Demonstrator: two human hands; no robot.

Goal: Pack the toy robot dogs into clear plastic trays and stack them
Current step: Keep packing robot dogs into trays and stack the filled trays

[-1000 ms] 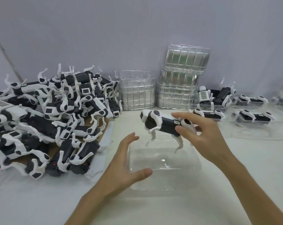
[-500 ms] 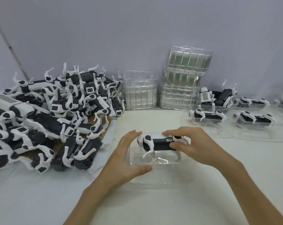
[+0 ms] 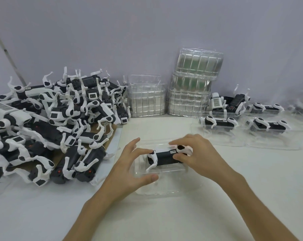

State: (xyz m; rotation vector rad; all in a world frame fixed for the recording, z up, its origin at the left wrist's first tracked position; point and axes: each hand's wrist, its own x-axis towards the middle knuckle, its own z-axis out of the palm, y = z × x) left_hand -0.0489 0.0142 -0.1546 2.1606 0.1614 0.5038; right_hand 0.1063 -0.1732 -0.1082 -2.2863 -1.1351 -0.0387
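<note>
Since half a second earlier, the toy dog [image 3: 164, 158] had sunk lower into the clear tray [image 3: 157, 190], and both hands had followed it down. Through the head camera I saw the right hand [image 3: 198, 154] gripping the dog's rear end, fingers curled over its back and white hind leg. The left hand [image 3: 130, 169] was spread wide, forefinger tip touching the dog's front, thumb lying along the tray's near side. The dog stood upright in the tray on the white table [image 3: 234, 197]. A heap of loose dogs [image 3: 51, 122] lay to the left, stacks of empty trays [image 3: 146, 101] stood by the back wall, and packed trays [image 3: 218, 123] sat to the right.
</note>
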